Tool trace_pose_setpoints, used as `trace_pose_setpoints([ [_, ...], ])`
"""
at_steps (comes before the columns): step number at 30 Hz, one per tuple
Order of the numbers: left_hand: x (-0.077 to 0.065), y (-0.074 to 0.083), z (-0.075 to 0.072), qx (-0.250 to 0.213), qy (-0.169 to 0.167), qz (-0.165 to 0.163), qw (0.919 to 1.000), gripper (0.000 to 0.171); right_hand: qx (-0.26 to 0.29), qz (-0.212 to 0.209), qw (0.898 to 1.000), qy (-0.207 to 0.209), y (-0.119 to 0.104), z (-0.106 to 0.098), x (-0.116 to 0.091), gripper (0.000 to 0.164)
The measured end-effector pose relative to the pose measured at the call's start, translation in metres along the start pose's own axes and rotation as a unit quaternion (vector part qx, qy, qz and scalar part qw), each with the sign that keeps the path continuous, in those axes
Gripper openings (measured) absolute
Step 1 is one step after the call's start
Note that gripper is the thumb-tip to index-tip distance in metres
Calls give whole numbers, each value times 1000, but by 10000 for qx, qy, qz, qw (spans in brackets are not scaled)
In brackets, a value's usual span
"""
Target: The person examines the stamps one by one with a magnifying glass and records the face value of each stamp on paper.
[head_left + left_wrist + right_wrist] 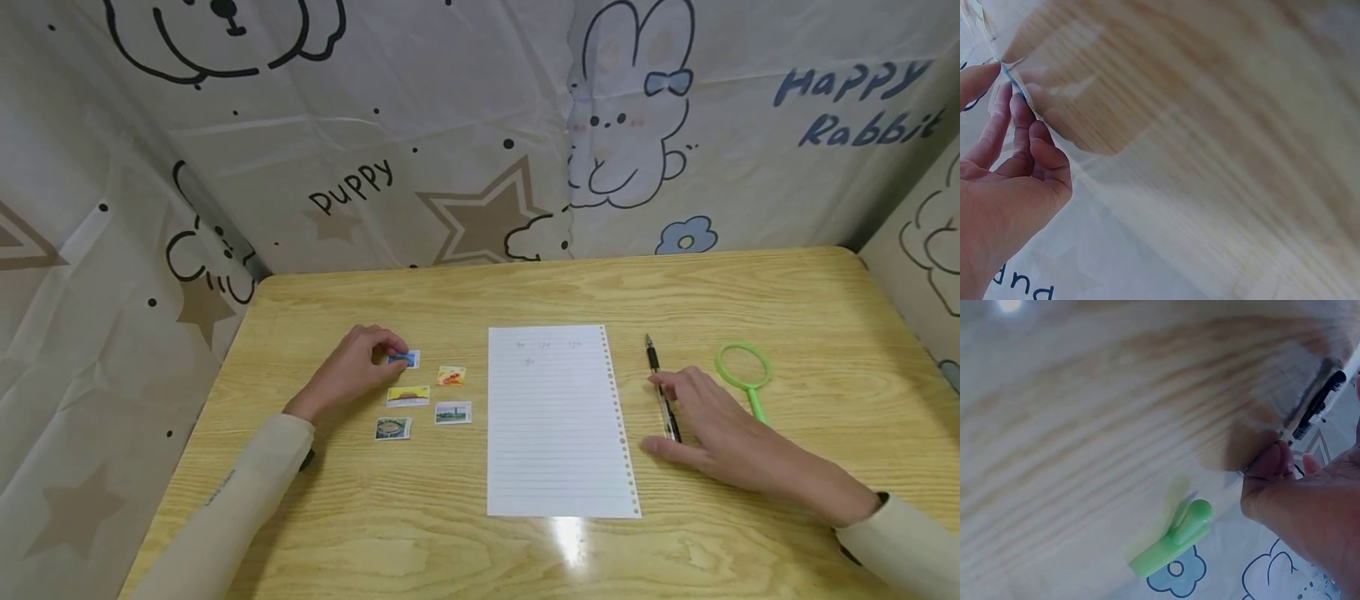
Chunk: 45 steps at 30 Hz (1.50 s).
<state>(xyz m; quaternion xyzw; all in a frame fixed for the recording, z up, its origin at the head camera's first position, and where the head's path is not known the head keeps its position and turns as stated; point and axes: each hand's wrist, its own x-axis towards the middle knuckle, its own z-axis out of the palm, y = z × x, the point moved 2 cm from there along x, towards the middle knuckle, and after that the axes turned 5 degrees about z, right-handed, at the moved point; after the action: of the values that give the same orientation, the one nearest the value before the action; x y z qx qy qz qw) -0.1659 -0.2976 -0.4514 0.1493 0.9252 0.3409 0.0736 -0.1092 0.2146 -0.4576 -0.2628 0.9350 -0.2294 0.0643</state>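
Note:
My left hand (pixel 356 367) is at the table's left, thumb and fingertips pinching a small blue stamp (pixel 412 360) that they partly cover. In the left wrist view the fingertips of the left hand (pixel 1016 156) meet at the thin edge of the stamp. Close by lie a red-and-yellow stamp (pixel 452 377), a yellow stamp (pixel 408 396), a green landscape stamp (pixel 453 413) and a dark stadium-like stamp (pixel 393 428). My right hand (pixel 712 433) rests with loosely spread fingers over a black-and-clear pen (pixel 652 358), whose tip points away.
A lined sheet (pixel 555 433) with punched holes along its right edge lies between the hands, bearing faint writing at the top. A green magnifying glass (pixel 757 404) lies right of the pen, its handle beside the right hand. A printed cloth (pixel 480 125) hangs behind the wooden table (pixel 375 517).

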Motion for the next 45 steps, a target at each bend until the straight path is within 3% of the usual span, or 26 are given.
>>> trace_pose_setpoints([
  [6, 4, 1, 0, -29, -24, 82, 10000, 12, 407, 624, 9971, -157, 1, -14, -4, 76],
  [11, 4, 0, 0, -23, -33, 163, 9999, 11, 661, 821, 9944, -15, 6, -24, -4, 74],
  [16, 3, 0, -1, 44, -30, 157, 9999, 11, 893, 1077, 9897, 317, 10, -27, -6, 73],
  [22, 4, 1, 2, 50, -12, 176, 9998, 11, 1256, 1516, 9753, 1000, 17, -32, -16, 60],
  [29, 1, 2, 4, 64, -53, 83, 9999, 12, 1033, 1863, 9685, 1289, 32, -35, -32, 47],
  [38, -2, 2, 2, 86, -12, -9, 10000, 13, 560, 2455, 9604, 1194, 48, -35, -36, 37],
  [45, -2, 2, 1, 113, -14, -3, 9999, 12, 385, 2646, 9569, 1138, 57, -37, -40, 38],
])
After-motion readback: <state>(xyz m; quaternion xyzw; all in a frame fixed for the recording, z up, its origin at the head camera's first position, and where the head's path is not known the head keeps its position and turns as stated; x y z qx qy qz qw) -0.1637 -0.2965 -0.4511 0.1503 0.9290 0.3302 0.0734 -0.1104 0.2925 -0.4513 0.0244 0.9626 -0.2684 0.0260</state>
